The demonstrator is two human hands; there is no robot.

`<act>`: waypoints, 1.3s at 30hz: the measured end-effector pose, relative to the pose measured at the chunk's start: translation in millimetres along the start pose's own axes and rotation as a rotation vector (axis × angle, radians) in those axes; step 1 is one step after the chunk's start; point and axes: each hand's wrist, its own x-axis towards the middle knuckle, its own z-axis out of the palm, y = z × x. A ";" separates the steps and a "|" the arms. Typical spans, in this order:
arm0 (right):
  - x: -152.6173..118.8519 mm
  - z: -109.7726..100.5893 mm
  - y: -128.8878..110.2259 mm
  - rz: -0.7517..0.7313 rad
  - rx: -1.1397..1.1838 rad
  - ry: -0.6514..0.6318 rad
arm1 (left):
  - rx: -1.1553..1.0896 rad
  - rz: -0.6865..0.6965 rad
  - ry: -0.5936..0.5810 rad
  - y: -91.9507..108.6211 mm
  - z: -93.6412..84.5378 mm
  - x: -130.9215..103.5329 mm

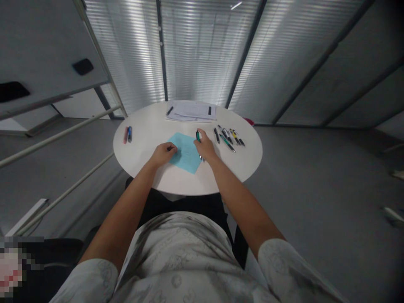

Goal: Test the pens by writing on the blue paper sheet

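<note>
A light-blue sheet of paper (186, 162) lies slantwise on the white round table, with faint writing on it. My left hand (163, 154) is closed at the sheet's left edge. A small dark object (171, 148) shows between its fingertips, too small to name for certain. Over the sheet's right edge, my right hand (205, 147) is closed around a green and black pen (198, 136). The pen's upper end sticks out past the fingers, and its other end shows below the hand near the paper.
Several pens and markers (227, 136) lie right of my right hand. A stack of white papers (192, 110) sits at the table's (148, 122) far edge. At the left lie a red pen (125, 135) and a blue pen (129, 134). A metal rail (63, 136) runs along the left.
</note>
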 end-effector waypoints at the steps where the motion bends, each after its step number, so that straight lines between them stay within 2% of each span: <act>1: 2.8 -3.3 0.1 0.007 -0.040 -0.018 | -0.005 -0.004 -0.002 -0.3 0.1 0.0; 8: 24.1 -44.3 4.7 -0.009 -0.417 -0.045 | -0.023 -0.020 -0.011 1.6 -0.3 -0.5; 14: 21.3 -70.7 29.7 0.003 -0.651 0.000 | 0.006 -0.021 -0.011 -0.3 -0.3 0.3; 21: 16.1 -65.8 54.5 0.022 -0.752 0.031 | 0.008 -0.039 -0.009 0.9 -0.9 -1.3; 32: 4.7 -56.2 58.2 -0.075 -0.765 0.184 | 0.021 -0.017 -0.005 -1.1 -0.2 1.1; 36: 4.2 -55.5 50.8 -0.118 -0.715 0.219 | 0.010 -0.014 0.005 -0.9 0.7 1.3; 39: 7.5 -51.1 30.7 -0.150 -0.635 0.224 | 0.004 -0.010 0.003 -3.5 1.7 1.1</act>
